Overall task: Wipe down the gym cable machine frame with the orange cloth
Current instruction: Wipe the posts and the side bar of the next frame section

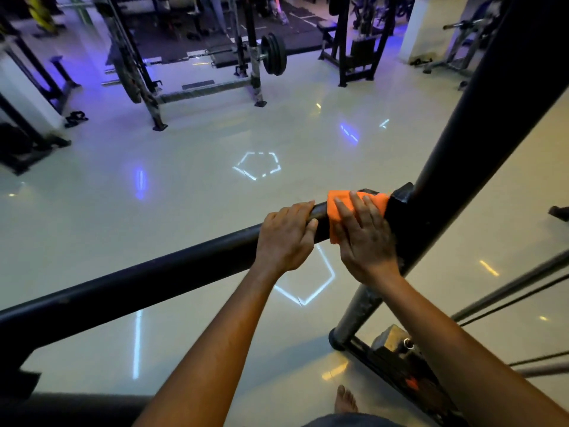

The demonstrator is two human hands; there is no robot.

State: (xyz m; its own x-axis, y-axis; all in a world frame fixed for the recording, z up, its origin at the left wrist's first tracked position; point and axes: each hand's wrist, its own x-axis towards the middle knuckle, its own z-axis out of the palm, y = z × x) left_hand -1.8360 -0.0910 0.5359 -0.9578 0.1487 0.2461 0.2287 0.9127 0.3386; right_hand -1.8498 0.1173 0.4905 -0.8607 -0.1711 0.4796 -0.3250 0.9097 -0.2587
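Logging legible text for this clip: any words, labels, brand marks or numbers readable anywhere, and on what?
None can be read.
Cable machine frame: no label or brand mark shows on the bar or upright.
Orange cloth: plain, no print visible.
Weight plates on the far rack: too small and dim to show any numbers.
Floor: only light reflections, no lettering.

Matt black metal frame bar point(154, 272), soft orange cloth point(335, 208), glossy floor point(215, 149).

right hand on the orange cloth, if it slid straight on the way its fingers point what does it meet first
Probably the black joint bracket where the horizontal bar meets the upright post; the right hand presses the orange cloth right beside it.
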